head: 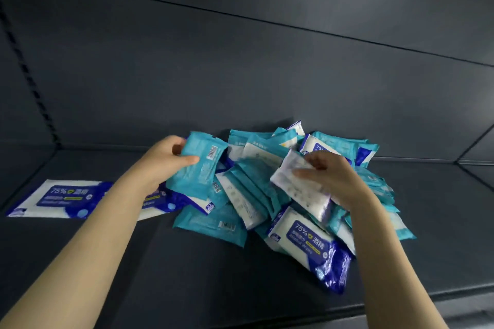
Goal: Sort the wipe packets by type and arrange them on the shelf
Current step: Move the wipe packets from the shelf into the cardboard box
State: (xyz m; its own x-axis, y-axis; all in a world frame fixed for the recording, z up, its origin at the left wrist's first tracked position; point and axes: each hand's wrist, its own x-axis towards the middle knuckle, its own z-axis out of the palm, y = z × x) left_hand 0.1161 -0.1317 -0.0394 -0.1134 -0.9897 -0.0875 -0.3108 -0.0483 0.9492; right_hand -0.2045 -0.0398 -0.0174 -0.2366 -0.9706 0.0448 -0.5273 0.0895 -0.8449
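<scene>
Two hands work at one heap of wipe packets (240,195) on a dark grey shelf (187,275). The left hand (163,160) grips a teal packet (199,171), thumb across its back, where a barcode shows. The right hand (334,176) pinches a pale white packet (296,187) by its end, printed back up and tilted over the heap. Four blue-and-white packets marked "75%" show their fronts: a flat packet (58,197) alone, well left of the left hand, a second packet (160,201) under the left wrist, a third packet (307,243) beside the right forearm, and a fourth packet (319,147) just beyond the right fingertips. The teal ones overlap too much to count, but they are the larger share.
</scene>
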